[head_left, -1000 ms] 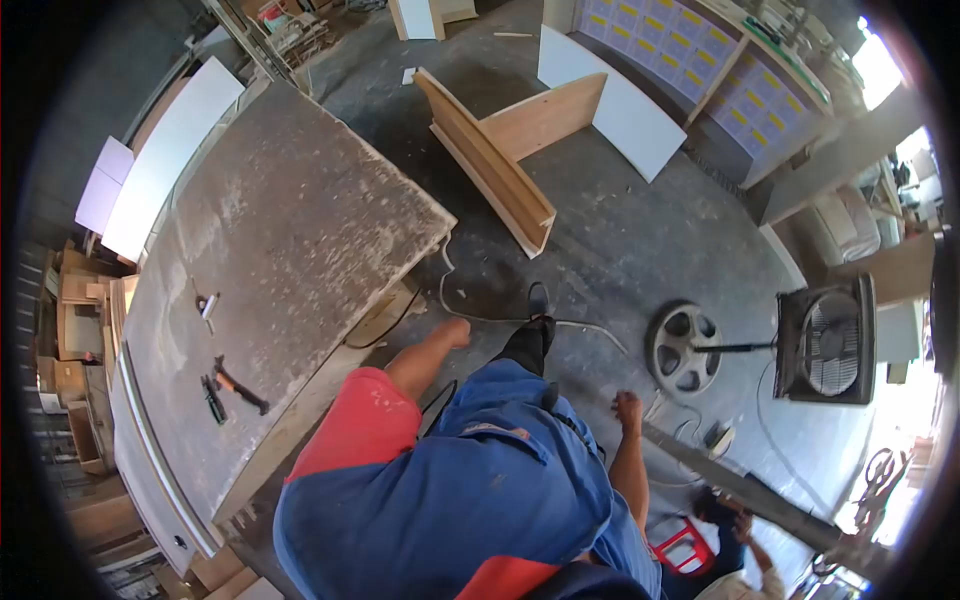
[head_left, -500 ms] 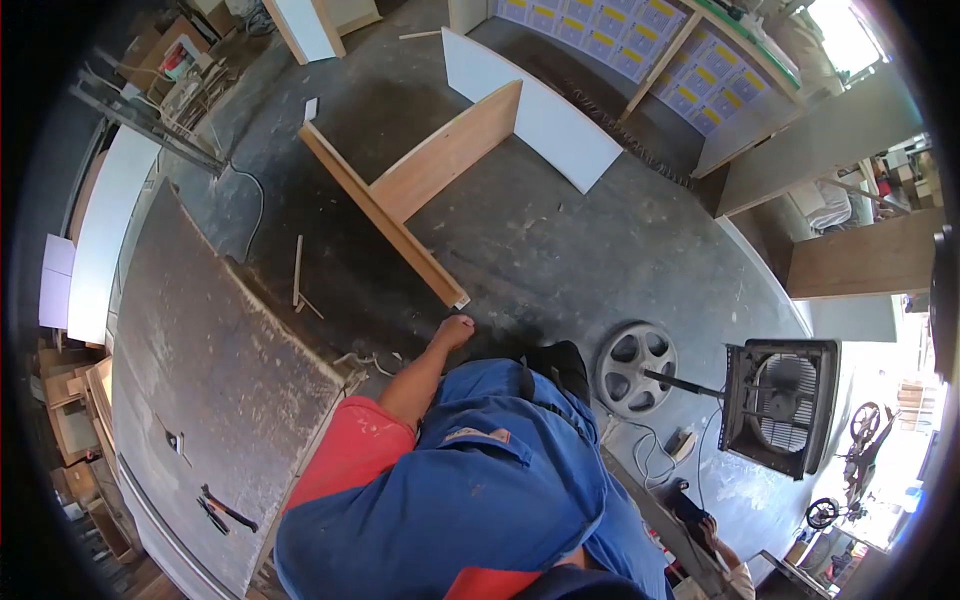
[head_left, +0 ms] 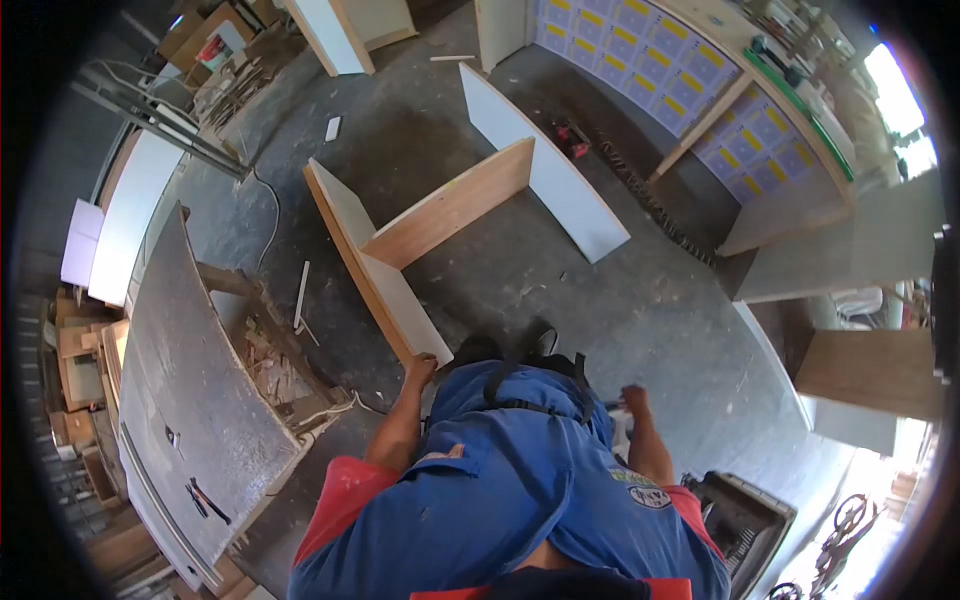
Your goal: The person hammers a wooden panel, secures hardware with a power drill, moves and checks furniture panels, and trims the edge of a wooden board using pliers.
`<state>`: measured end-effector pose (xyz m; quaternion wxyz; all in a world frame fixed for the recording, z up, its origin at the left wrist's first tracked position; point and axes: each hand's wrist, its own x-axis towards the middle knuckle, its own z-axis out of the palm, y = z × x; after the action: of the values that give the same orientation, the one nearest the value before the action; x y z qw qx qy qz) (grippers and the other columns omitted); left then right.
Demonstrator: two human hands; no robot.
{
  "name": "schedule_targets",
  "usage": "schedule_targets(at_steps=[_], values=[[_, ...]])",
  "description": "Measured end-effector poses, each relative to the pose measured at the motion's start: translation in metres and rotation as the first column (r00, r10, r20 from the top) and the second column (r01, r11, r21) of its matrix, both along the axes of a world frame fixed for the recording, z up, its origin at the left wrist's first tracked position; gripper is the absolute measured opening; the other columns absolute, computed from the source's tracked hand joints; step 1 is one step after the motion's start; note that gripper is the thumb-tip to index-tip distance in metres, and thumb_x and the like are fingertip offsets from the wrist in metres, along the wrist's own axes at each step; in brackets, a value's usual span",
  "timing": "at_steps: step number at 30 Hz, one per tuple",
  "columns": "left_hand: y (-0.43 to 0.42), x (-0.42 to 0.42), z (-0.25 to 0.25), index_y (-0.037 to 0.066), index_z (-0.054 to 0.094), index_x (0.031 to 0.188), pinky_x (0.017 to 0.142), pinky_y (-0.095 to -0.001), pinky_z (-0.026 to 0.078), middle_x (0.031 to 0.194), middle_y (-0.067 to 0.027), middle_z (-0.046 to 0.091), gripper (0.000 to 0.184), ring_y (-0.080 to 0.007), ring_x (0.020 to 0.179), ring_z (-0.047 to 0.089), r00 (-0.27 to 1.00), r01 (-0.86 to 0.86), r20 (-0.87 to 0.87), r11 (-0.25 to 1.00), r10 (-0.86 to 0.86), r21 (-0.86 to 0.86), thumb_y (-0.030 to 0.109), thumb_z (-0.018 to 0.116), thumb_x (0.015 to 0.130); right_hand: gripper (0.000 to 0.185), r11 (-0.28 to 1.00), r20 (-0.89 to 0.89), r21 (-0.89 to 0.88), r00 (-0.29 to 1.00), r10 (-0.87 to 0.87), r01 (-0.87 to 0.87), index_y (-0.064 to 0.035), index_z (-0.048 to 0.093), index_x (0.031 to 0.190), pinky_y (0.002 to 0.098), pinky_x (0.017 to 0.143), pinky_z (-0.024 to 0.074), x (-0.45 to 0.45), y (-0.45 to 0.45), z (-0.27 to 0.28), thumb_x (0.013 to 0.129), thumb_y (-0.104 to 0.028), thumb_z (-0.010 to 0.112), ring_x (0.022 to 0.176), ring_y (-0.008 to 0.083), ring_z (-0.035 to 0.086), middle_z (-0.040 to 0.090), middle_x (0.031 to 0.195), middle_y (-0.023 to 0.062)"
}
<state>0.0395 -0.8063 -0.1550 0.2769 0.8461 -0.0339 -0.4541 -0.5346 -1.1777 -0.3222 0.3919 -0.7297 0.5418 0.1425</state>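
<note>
My left hand (head_left: 422, 370) is at the near end of an H-shaped wooden frame (head_left: 447, 205) on the floor, fingers curled at the corner of its wood-edged panel. A plain wood board joins that panel to a white panel (head_left: 590, 205) farther off. To the right of my body, over the floor, my right hand (head_left: 634, 399) hangs with its fingers curled; whether anything small is in it cannot be made out.
A worktable (head_left: 200, 400) with pliers (head_left: 208, 500) stands at left. A black fan (head_left: 742, 530) is near my right side. Cabinets with patterned panels (head_left: 640, 60) stand at the back right. A thin wood strip (head_left: 301, 295) and a cable lie on the floor.
My view has shifted toward the wooden frame. My left hand has come from beside the frame's near end onto its corner. The fan now appears lower, and my right hand is visible again.
</note>
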Motion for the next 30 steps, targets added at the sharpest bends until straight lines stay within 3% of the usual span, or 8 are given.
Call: schedule_targets(at_steps=[4, 6, 13, 17, 21, 23, 25, 30], values=[[-0.041, -0.029, 0.008, 0.011, 0.073, 0.109, 0.084, -0.04, 0.053, 0.106, -0.0183, 0.07, 0.034, -0.0344, 0.096, 0.068, 0.975, 0.088, 0.215, 0.986, -0.057, -0.139, 0.028, 0.059, 0.083, 0.022, 0.831, -0.16, -0.166, 0.846, 0.508, -0.531, -0.0037, 0.066, 0.09, 0.0333, 0.046, 0.0523, 0.107, -0.173, 0.117, 0.092, -0.021, 0.053, 0.054, 0.0187, 0.066, 0.069, 0.076, 0.0086], [-0.038, -0.032, -0.022, 0.01, 0.073, 0.104, 0.084, -0.04, 0.053, 0.105, -0.0174, 0.071, 0.03, -0.0333, 0.098, 0.068, 0.945, 0.169, 0.307, 0.973, -0.114, -0.158, 0.026, 0.058, 0.084, 0.024, 0.986, 0.206, -0.059, 0.968, -0.141, 0.156, -0.0021, 0.066, 0.095, 0.0323, 0.047, 0.0515, 0.178, -0.204, 0.18, 0.092, -0.024, 0.056, 0.059, 0.0176, 0.067, 0.069, 0.077, 0.0079], [-0.045, -0.006, -0.072, 0.007, 0.066, 0.076, 0.081, -0.0421, 0.054, 0.085, -0.0115, 0.069, 0.015, -0.028, 0.096, 0.068, 0.722, 0.593, 0.326, 0.788, -0.611, 0.164, 0.015, 0.055, 0.083, 0.025, 1.0, 0.212, -0.009, 0.977, 0.001, 0.001, -0.0054, 0.068, 0.096, 0.033, 0.055, 0.0523, 0.335, -0.252, 0.186, 0.091, -0.028, 0.06, 0.063, 0.0166, 0.067, 0.07, 0.077, 0.0069], [-0.094, 0.029, -0.085, 0.008, 0.067, 0.077, 0.08, -0.0423, 0.054, 0.086, -0.0127, 0.068, 0.012, -0.0308, 0.092, 0.068, 0.989, 0.12, -0.098, 0.986, -0.109, 0.115, 0.014, 0.057, 0.08, 0.033, 0.976, 0.127, 0.044, 0.97, 0.205, -0.212, -0.004, 0.07, 0.096, 0.0422, 0.081, 0.0522, 0.392, -0.241, 0.174, 0.087, -0.034, 0.059, 0.091, 0.0329, 0.068, 0.071, 0.094, 0.0175], [-0.179, 0.11, -0.039, 0.005, 0.071, 0.093, 0.082, -0.0447, 0.052, 0.095, -0.0191, 0.07, 0.025, -0.0372, 0.095, 0.067, 0.845, 0.449, 0.251, 0.882, -0.472, 0.146, 0.021, 0.054, 0.086, 0.028, 0.916, 0.149, 0.053, 0.91, 0.387, -0.398, -0.0033, 0.069, 0.082, 0.0343, 0.061, 0.0529, 0.431, -0.25, 0.176, 0.088, -0.029, 0.06, 0.063, 0.0182, 0.067, 0.069, 0.074, 0.0103], [-0.236, 0.15, -0.016, 0.005, 0.071, 0.103, 0.083, -0.0456, 0.052, 0.097, -0.0218, 0.07, 0.03, -0.0385, 0.095, 0.067, 0.989, -0.074, 0.127, 0.997, 0.075, -0.013, 0.025, 0.056, 0.086, 0.031, 0.859, -0.032, -0.056, 0.861, 0.508, -0.509, -0.0023, 0.069, 0.083, 0.0349, 0.063, 0.0528, 0.443, -0.271, 0.155, 0.087, -0.031, 0.059, 0.064, 0.0198, 0.068, 0.069, 0.073, 0.011], [-0.282, 0.193, 0.012, 0.007, 0.072, 0.106, 0.084, -0.0443, 0.052, 0.097, -0.0211, 0.07, 0.031, -0.0379, 0.097, 0.067, 0.991, -0.064, 0.111, 0.992, 0.076, -0.109, 0.026, 0.058, 0.086, 0.033, 0.942, -0.032, 0.08, 0.944, 0.329, -0.326, -0.0039, 0.07, 0.094, 0.0476, 0.085, 0.0508, 0.485, -0.29, 0.184, 0.088, -0.033, 0.054, 0.097, 0.0401, 0.064, 0.068, 0.098, 0.0206], [-0.371, 0.252, 0.034, 0.008, 0.072, 0.105, 0.083, -0.0426, 0.053, 0.097, -0.0201, 0.071, 0.029, -0.0364, 0.095, 0.068, 0.977, -0.053, 0.195, 0.988, 0.081, -0.146, 0.025, 0.06, 0.085, 0.027, 0.876, 0.106, -0.091, 0.87, 0.481, -0.473, -0.0021, 0.068, 0.091, 0.0355, 0.07, 0.0528, 0.57, -0.344, 0.175, 0.09, -0.027, 0.058, 0.073, 0.0232, 0.069, 0.07, 0.083, 0.0132]])
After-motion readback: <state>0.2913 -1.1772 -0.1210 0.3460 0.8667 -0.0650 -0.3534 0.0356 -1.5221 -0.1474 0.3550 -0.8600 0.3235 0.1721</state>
